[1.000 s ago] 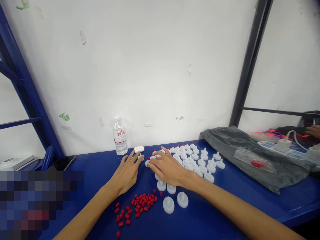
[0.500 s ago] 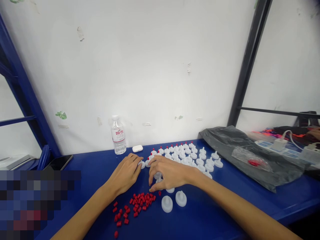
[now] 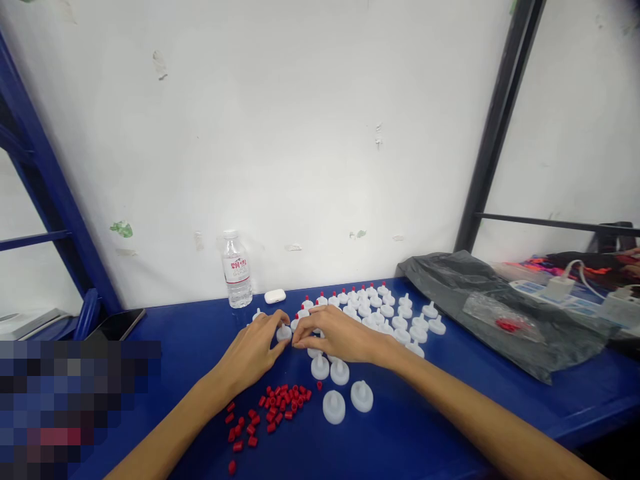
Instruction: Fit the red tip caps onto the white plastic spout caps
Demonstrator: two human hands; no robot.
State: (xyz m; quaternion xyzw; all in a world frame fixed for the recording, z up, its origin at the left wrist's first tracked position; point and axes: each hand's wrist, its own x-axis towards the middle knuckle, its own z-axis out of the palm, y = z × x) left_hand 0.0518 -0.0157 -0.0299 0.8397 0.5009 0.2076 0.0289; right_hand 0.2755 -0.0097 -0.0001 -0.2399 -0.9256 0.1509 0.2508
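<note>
My left hand (image 3: 253, 353) and my right hand (image 3: 340, 337) meet over a white plastic cap (image 3: 283, 333) on the blue table (image 3: 430, 427). The left fingers curl around that cap. Pinched fingertips of the right hand touch its top; what they pinch is too small to name. A pile of small red plugs (image 3: 273, 408) lies just below the hands. Several white caps (image 3: 345, 393) without plugs sit in front of my right wrist. Rows of white caps with red tips (image 3: 373, 307) stand behind the right hand.
A water bottle (image 3: 237, 270) and a white earbud case (image 3: 275, 296) stand by the wall. A black phone (image 3: 116, 325) lies at the left. A grey plastic bag (image 3: 505, 313) with red plugs and a power strip (image 3: 565, 293) lie at the right.
My right hand dipped toward the red plugs, then came back up to the cap. My left hand closed its fingers around that cap.
</note>
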